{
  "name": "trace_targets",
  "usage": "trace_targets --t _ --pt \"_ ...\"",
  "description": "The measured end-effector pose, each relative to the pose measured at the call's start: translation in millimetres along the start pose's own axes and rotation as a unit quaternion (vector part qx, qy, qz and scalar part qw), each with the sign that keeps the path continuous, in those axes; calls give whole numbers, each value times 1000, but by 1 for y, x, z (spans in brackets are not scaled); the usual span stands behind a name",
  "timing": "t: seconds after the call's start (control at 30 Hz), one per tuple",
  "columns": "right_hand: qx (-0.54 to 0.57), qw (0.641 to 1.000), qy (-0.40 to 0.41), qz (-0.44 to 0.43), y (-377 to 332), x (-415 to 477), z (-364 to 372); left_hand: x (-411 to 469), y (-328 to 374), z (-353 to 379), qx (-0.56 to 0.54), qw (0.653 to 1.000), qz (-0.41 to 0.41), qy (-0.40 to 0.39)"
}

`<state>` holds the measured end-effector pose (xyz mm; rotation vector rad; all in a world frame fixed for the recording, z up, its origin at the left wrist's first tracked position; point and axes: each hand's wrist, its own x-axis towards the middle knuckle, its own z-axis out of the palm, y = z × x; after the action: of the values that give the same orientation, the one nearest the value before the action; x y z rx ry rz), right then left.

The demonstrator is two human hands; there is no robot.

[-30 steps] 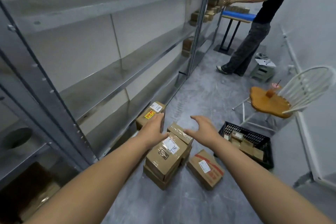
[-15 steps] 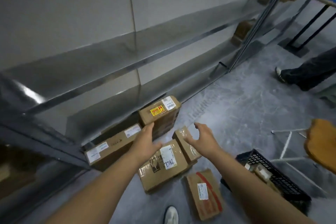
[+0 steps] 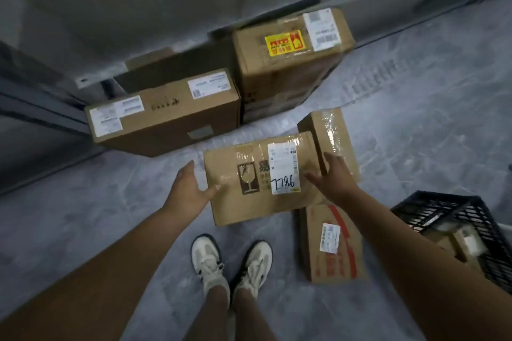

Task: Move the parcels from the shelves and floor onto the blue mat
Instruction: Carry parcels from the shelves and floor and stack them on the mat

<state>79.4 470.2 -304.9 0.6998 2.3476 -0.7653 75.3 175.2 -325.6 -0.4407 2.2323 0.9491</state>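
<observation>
Cardboard parcel [image 3: 249, 191] with handwritten label lies label-up among others on grey floor [image 3: 83, 216], just ahead of white shoes [image 3: 230, 263]. Left hand [image 3: 188, 191] at its left edge, fingers spread wide, thumb on top face. Right hand [image 3: 335, 180] spread flat over right edge, not gripping. Long parcel [image 3: 166, 122] and yellow-sticker parcel [image 3: 288, 63] behind; red-striped parcel [image 3: 329, 246] and black crate [image 3: 457, 219] to right.

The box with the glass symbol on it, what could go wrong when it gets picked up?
1. The glass-marked parcel looks fragile and its tape is glossy. The left grip and right grip are open at its sides, so it might slip and drop.
2. The red-striped parcel and black crate lie close to the shoes, so stepping away could mean a trip.
</observation>
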Motion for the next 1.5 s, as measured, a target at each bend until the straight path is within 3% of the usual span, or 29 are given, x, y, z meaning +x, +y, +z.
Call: trace_targets --t 0.13,0.27,0.43,0.6,0.93,1.17,1.33,1.5 --pt "37 998 -25 43 34 40 38 29 -43 41 -53 997 -54 -23" --pt "120 988 -66 74 54 61 57 46 -61 72 -138 988 -58 -27" --pt "234 968 -79 54 65 64 65 45 -68 83 -235 969 -72 -4" --pt "261 960 -99 35 47 41 56 19 -63 69 -297 951 -81 36" --pt "244 960 -88 -109 -82 -92 -82 -127 13 -71 -334 932 -56 131" --pt "255 939 -73 -218 -182 -213 -167 -255 73 -193 -371 904 16 214" --pt "241 918 -92 -301 -237 -291 -172 -342 51 -244 -388 861 16 329" --pt "178 895 -152 -379 -320 -374 -121 -423 -32 -301 -417 807 -6 418"
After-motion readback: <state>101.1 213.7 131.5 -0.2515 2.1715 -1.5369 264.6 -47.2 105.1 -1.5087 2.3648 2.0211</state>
